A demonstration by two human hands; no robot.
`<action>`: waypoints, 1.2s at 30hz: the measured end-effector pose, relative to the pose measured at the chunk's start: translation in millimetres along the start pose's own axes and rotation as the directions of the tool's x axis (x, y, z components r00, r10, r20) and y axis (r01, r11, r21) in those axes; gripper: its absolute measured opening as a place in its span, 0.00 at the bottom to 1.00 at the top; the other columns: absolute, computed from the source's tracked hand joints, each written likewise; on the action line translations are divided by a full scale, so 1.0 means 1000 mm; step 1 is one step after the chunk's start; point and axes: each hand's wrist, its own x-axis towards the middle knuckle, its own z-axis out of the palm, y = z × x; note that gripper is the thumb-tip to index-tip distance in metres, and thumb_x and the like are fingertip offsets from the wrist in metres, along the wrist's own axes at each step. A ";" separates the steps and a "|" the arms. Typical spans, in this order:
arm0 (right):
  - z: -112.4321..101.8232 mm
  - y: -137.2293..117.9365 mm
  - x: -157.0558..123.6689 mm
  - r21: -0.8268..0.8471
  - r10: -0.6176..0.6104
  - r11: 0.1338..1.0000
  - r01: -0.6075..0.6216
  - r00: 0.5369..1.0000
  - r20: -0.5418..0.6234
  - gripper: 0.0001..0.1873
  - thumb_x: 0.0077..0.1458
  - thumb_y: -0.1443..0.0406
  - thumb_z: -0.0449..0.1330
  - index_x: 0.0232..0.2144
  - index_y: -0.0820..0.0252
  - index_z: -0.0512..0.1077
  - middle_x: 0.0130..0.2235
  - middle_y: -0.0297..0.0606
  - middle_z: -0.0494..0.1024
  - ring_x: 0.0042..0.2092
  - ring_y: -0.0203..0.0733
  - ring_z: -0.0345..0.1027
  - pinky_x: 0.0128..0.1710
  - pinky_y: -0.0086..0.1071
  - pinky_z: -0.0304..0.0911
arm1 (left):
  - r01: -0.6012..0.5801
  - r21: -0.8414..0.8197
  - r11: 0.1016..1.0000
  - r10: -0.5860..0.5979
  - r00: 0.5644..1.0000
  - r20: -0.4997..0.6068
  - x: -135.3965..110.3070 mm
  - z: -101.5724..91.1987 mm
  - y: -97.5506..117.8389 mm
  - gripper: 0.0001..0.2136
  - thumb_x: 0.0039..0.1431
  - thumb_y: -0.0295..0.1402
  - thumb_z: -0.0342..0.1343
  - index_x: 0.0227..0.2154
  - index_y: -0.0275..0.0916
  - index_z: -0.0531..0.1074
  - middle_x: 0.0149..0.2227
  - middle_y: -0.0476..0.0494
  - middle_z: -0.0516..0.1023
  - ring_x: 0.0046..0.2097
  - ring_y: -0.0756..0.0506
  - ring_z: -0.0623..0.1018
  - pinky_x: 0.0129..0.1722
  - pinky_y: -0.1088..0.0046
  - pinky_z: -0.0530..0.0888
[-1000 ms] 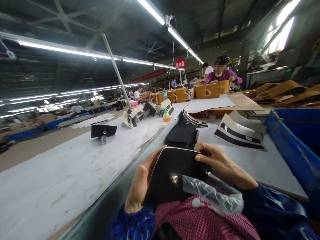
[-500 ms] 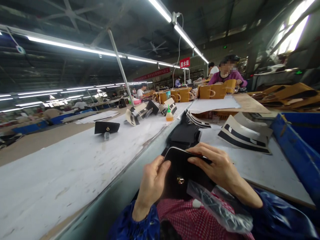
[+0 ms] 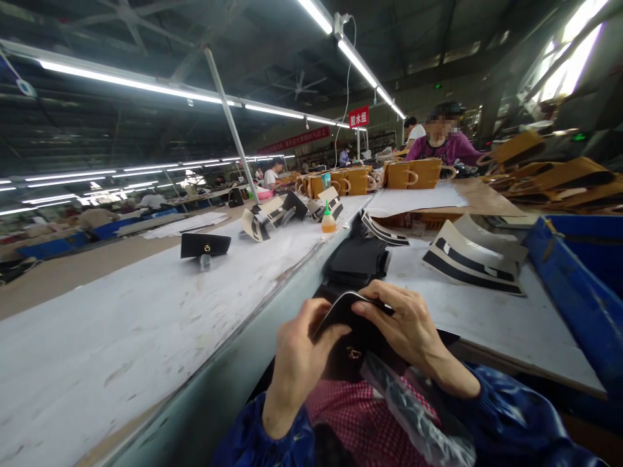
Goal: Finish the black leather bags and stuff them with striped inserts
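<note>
A black flap-like panel (image 3: 341, 360) with a gold clasp is held up in front of my checked apron. My left hand (image 3: 304, 350) pinches its left edge, thumb on the near face and fingers behind. My right hand (image 3: 402, 321) grips the upper right edge, thumb on the near face. A crumpled clear plastic film (image 3: 409, 412) hangs below the panel's right part. Just beyond my hands lies a stack of black pieces (image 3: 357, 259). The lower part of the panel is dark and partly covered.
On the long white-covered table (image 3: 121, 337) stand a similar black clasp piece (image 3: 205, 245), a green-tipped glue bottle (image 3: 328, 219) and curved cream-and-black pieces (image 3: 272, 217). More such pieces (image 3: 472, 259) lie to the right, beside a blue bin (image 3: 569, 279). A co-worker (image 3: 442, 139) sits beyond brown bags (image 3: 409, 175).
My right hand has shifted left along the panel's upper edge. My left thumb reaches further across it, and the panel looks more bent. The co-worker's arm has moved to the right with a brown piece.
</note>
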 end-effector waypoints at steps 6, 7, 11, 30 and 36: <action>-0.004 0.010 0.001 0.371 0.347 0.817 -0.441 0.891 0.293 0.28 0.58 0.43 0.56 0.21 0.59 0.64 0.20 0.28 0.60 0.22 0.30 0.50 0.20 0.27 0.49 | -0.133 0.009 0.991 0.130 0.975 0.181 -0.011 -0.016 -0.002 0.11 0.65 0.32 0.54 0.49 0.43 0.74 0.38 0.48 0.83 0.39 0.47 0.82 0.41 0.77 0.75; -0.004 0.010 0.000 0.369 0.348 0.819 -0.440 0.891 0.290 0.29 0.58 0.42 0.55 0.21 0.59 0.63 0.20 0.28 0.59 0.22 0.30 0.49 0.20 0.26 0.48 | -0.136 0.012 0.991 0.132 0.976 0.172 -0.013 -0.016 -0.001 0.09 0.66 0.32 0.53 0.46 0.42 0.76 0.34 0.50 0.82 0.34 0.49 0.80 0.37 0.79 0.75; -0.004 0.004 0.000 0.206 0.178 0.958 -0.202 0.976 0.128 0.25 0.60 0.45 0.56 0.26 0.60 0.72 0.24 0.34 0.71 0.26 0.35 0.62 0.25 0.28 0.59 | -0.066 0.045 0.997 0.061 0.992 0.106 -0.018 -0.012 0.000 0.09 0.67 0.34 0.52 0.34 0.39 0.75 0.25 0.53 0.74 0.26 0.53 0.72 0.28 0.80 0.68; -0.010 0.013 0.000 0.120 0.284 0.943 -0.310 0.939 0.193 0.32 0.65 0.44 0.43 0.26 0.60 0.72 0.23 0.34 0.71 0.25 0.35 0.62 0.24 0.28 0.57 | -0.132 0.150 0.980 0.110 0.984 0.143 -0.020 -0.006 -0.011 0.14 0.68 0.33 0.48 0.24 0.40 0.61 0.20 0.56 0.58 0.21 0.54 0.61 0.23 0.78 0.59; -0.015 0.028 -0.017 0.020 0.246 0.965 -0.261 0.929 0.277 0.18 0.62 0.51 0.56 0.31 0.58 0.71 0.25 0.31 0.72 0.27 0.35 0.63 0.27 0.28 0.59 | -0.046 0.200 0.979 0.024 0.993 0.113 -0.016 -0.012 -0.021 0.14 0.68 0.38 0.47 0.26 0.41 0.65 0.20 0.55 0.63 0.22 0.52 0.67 0.24 0.78 0.64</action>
